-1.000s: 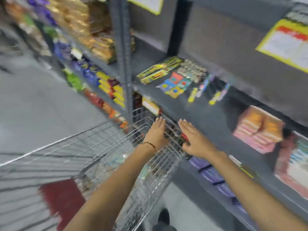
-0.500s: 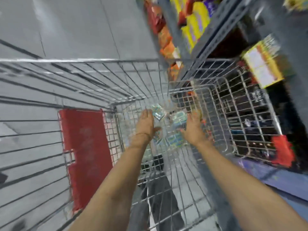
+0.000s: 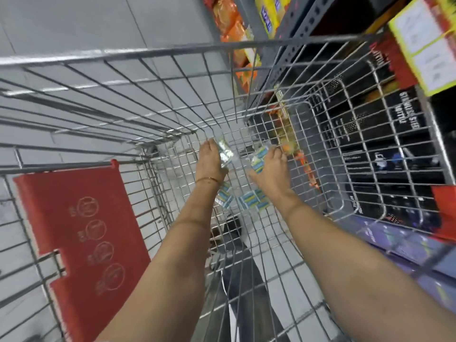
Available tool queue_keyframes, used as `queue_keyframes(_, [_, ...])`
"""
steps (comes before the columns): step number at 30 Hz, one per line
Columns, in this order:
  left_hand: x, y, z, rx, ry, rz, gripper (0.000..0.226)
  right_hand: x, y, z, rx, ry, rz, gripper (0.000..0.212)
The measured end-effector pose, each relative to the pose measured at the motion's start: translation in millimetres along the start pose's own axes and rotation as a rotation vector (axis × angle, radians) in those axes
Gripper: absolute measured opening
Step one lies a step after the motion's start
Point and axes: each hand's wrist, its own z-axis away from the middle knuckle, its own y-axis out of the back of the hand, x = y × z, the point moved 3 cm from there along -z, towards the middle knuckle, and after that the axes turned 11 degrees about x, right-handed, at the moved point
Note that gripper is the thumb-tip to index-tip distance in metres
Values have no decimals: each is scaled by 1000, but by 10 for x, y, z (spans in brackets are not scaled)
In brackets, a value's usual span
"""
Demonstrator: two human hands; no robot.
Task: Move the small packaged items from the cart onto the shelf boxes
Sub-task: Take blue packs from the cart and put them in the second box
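Both my arms reach deep into the wire shopping cart [image 3: 172,53]. My left hand [image 3: 209,161] is closed around a small clear packet with blue and yellow print [image 3: 225,153] near the cart's floor. My right hand [image 3: 269,169] grips another such packet [image 3: 258,157]. Several more small blue-and-yellow packets [image 3: 249,199] lie loose on the cart's floor between my wrists. The shelf boxes are out of view.
The cart's red child-seat flap [image 3: 81,230] sits at the left. Shelving [image 3: 293,18] with orange and yellow snack packs [image 3: 237,28] and dark boxed bottles [image 3: 394,149] stands close on the right, behind the cart's wall. Grey tiled floor [image 3: 86,23] lies to the left.
My view has dropped from the shelf into the cart. Both hands moved from the cart's rim down to its floor and closed on small packets.
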Motion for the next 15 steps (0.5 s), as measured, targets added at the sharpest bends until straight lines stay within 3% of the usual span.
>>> queue_keyframes(8, [615, 841, 494, -94, -421, -115, 69, 243, 1142, 490, -98, 177, -86, 92])
queue_keyframes(15, [1841, 1586, 1257, -220, -818, -119, 84, 904, 2275, 1499, 146, 53, -167, 88])
